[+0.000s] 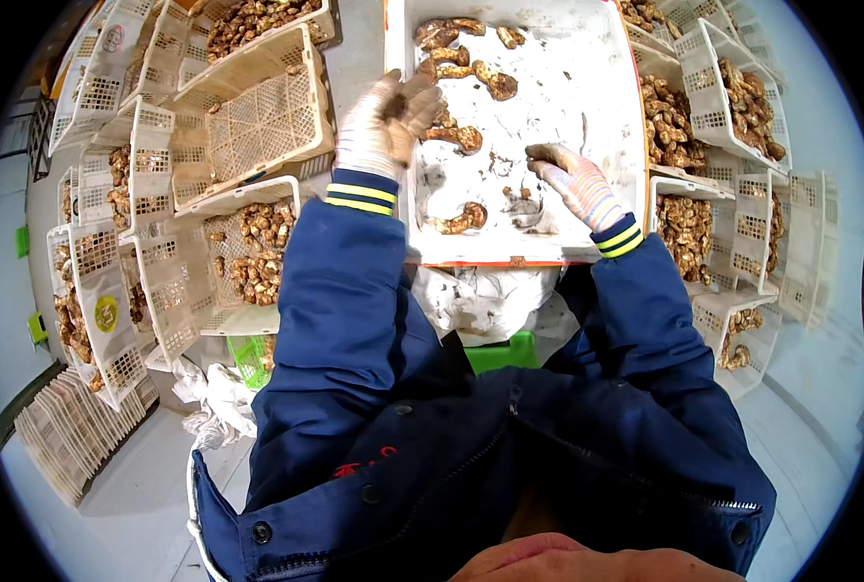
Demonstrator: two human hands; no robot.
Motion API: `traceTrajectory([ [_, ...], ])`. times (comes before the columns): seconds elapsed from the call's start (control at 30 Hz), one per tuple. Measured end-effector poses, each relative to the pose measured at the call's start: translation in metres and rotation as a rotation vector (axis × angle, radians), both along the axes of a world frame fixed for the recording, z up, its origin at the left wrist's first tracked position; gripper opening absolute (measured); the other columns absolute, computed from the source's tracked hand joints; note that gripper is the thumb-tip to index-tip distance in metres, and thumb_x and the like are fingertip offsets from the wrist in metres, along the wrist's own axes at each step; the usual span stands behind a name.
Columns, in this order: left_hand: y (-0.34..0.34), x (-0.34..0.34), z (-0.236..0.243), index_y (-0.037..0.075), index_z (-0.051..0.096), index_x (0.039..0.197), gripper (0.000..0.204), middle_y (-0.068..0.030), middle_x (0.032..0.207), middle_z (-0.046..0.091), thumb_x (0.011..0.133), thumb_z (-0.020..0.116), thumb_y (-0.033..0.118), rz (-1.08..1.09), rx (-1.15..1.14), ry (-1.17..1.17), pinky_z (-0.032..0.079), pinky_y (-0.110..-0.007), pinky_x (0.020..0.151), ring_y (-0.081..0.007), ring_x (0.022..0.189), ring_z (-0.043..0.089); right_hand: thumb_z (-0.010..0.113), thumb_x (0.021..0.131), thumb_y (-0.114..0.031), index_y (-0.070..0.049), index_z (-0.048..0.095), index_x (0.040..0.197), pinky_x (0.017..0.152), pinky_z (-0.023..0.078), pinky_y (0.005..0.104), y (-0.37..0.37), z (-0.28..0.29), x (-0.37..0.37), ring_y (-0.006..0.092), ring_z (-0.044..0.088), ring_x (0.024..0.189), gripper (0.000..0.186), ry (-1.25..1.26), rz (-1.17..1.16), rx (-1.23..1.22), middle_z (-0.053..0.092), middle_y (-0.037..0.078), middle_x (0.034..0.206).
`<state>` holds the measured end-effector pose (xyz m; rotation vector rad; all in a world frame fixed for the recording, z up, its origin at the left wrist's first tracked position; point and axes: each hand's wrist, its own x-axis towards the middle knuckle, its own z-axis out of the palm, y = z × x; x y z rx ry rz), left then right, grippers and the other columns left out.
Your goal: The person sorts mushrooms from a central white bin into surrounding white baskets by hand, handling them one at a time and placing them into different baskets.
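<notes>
Mushrooms point(498, 83): are lying in the white tray point(587, 97) before you, mostly clustering along its left side; a lone mushroom point(466, 219) is resting toward the near left corner.
Left hand point(387, 121): you are holding it, gloved, at the tray's left rim beside the cluster, fingers mostly extending; a dark patch is showing, and you cannot tell whether anything is being gripped.
Right hand point(577, 184): you are holding it, gloved, over the tray's right half, fingers loosely bending; their grip you cannot tell.
Tray floor: is carrying dark dirt and fragments.
Crates point(267, 131): are flanking you on both sides, many containing mushrooms.
</notes>
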<state>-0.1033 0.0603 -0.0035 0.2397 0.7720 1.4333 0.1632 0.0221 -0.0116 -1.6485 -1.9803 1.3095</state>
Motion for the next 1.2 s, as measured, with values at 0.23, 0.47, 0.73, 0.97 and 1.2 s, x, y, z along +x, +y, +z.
traceTrajectory([
  [0.23,-0.004,-0.021,-0.016,-0.005,0.052,0.108,0.033,-0.0250,0.105,0.058,0.084,0.060,0.017,0.055,0.102,0.127,0.053,-0.041,0.085,-0.0361,0.098,0.059,0.049,0.081,-0.033,-0.010,0.047,0.129,0.094,0.041,0.0369,0.000,-0.084,-0.041,0.0302,0.053,0.110,0.053,-0.414,0.363,-0.345,0.056,0.018,0.119],
  [0.47,-0.007,-0.020,-0.009,-0.005,0.050,0.110,0.036,-0.0216,0.098,0.058,0.087,0.056,0.022,-0.103,0.198,-0.060,0.048,-0.034,0.073,-0.0281,0.084,0.057,0.056,0.078,-0.033,-0.006,0.048,0.126,0.095,0.039,0.0372,-0.012,-0.161,-0.083,0.0318,0.050,0.113,0.056,-0.480,0.438,-0.462,0.051,0.020,0.125],
  [0.73,-0.007,-0.016,-0.004,-0.001,0.046,0.113,0.038,-0.0196,0.097,0.058,0.083,0.059,0.018,-0.109,0.111,-0.129,0.051,-0.035,0.079,-0.0255,0.083,0.059,0.058,0.080,-0.038,0.002,0.059,0.111,0.086,0.044,0.0363,-0.010,-0.141,-0.087,0.0319,0.057,0.102,0.050,-0.521,0.433,-0.450,0.059,0.023,0.112],
  [0.97,0.000,-0.018,-0.026,-0.008,0.049,0.114,0.042,-0.0270,0.103,0.058,0.087,0.058,0.023,-0.211,0.273,0.056,0.054,-0.040,0.083,-0.0349,0.094,0.061,0.064,0.073,-0.028,-0.002,0.062,0.106,0.083,0.046,0.0361,-0.007,-0.125,-0.088,0.0315,0.060,0.096,0.042,-0.490,0.308,-0.322,0.062,0.023,0.104],
  [1.2,-0.023,0.031,-0.010,0.001,0.053,0.117,0.045,-0.0126,0.105,0.061,0.084,0.062,0.030,-0.525,0.007,0.569,0.050,-0.037,0.082,-0.0209,0.093,0.060,0.064,0.078,-0.012,0.000,0.051,0.116,0.090,0.045,0.0320,0.014,-0.010,-0.013,0.0213,0.055,0.105,0.041,0.247,0.002,-0.002,0.059,0.014,0.109],
])
